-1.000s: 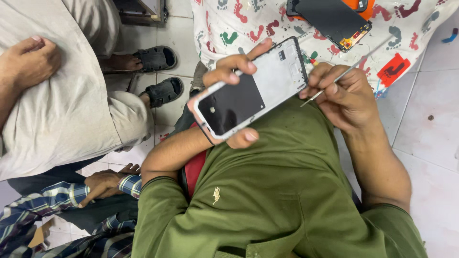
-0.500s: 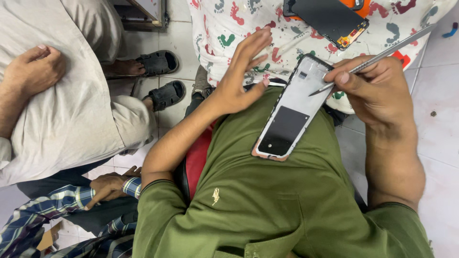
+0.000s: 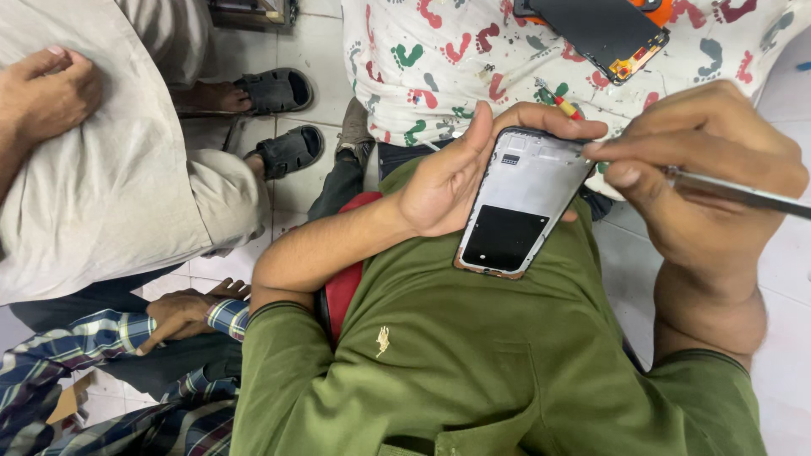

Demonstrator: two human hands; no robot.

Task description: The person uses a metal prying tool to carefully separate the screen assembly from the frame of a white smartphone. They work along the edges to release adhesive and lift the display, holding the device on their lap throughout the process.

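Prying phone frame [image 3: 521, 203] with tweezers [image 3: 743, 192]

— Where does the view sit?

— One camera only, worn on the head, looking steeply down the person's own green shirt [image 3: 473, 355], which fills the frame toward six o'clock.

— How near?

— Close: the left hand [image 3: 448, 181] and right hand [image 3: 701, 169] sit just above centre, large in frame.

— And farther out?

— Tiled floor [image 3: 312, 51] toward twelve o'clock, another person's sandals [image 3: 279, 118] at eleven o'clock.
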